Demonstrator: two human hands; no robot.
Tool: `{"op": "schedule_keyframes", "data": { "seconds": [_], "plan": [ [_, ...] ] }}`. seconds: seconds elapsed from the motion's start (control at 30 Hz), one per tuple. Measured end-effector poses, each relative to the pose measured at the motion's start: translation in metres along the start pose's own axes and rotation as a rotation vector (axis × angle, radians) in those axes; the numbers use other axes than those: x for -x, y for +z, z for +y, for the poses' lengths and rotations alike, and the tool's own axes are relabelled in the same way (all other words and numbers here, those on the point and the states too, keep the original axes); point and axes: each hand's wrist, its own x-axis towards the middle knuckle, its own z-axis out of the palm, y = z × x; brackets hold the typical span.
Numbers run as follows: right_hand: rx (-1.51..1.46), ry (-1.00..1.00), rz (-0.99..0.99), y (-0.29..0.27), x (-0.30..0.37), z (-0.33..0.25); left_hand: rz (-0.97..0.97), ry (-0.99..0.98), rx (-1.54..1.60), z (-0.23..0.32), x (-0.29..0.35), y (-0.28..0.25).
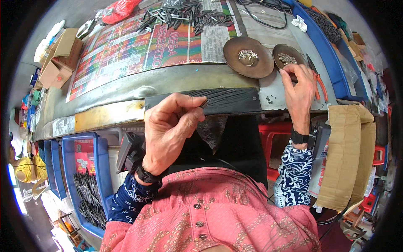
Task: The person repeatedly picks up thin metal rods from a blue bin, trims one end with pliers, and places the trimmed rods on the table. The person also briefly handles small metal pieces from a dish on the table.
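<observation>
My left hand (170, 130) is closed in front of the bench edge, thumb and forefinger pinching a small dark piece with a metallic glint (204, 103). My right hand (301, 90) reaches to the near rim of a small brown dish (278, 51) holding small silvery metal parts (287, 59). Its thumb and forefinger are pressed together; whatever is between them is too small to make out. Left of that dish stands a larger round brown dish (235, 56) with slim silvery pins (247, 55). Red-handled pliers (321, 87) lie just right of my right hand.
Many dark slim pieces (201, 19) are heaped on a printed sheet (121, 54) at the back. A blue tray (336, 69) borders the bench at right, above an open cardboard box (344, 155). Lower left, a blue crate (100, 168) holds black strips (87, 195).
</observation>
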Motion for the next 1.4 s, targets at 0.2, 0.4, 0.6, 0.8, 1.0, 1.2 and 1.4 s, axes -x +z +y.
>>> {"op": "schedule_keyframes", "data": {
  "seconds": [0.2,0.4,0.6,0.8,1.0,1.2,1.4],
  "plan": [
    [-0.591,0.066,0.004,-0.008,0.029,-0.068,0.003,-0.025,0.13,-0.001,0.002,0.001],
    [-0.959,0.008,-0.147,-0.005,0.045,-0.12,0.003,-0.029,0.221,0.002,0.008,0.001],
    [-1.09,0.061,-0.242,-0.007,0.054,-0.141,-0.003,-0.027,0.268,0.001,0.017,-0.001],
    [-1.057,-0.012,-0.232,-0.006,0.056,-0.148,-0.001,-0.014,0.264,0.0,0.024,-0.003],
    [-1.022,-0.034,-0.196,-0.004,0.055,-0.155,-0.016,-0.028,0.275,0.0,0.03,-0.005],
    [-1.188,0.137,-0.266,-0.001,0.061,-0.159,-0.021,-0.1,0.337,-0.001,0.03,-0.009],
    [-0.986,0.056,-0.22,0.001,0.057,-0.155,-0.023,-0.069,0.289,-0.001,0.03,-0.014]
  ]
}}
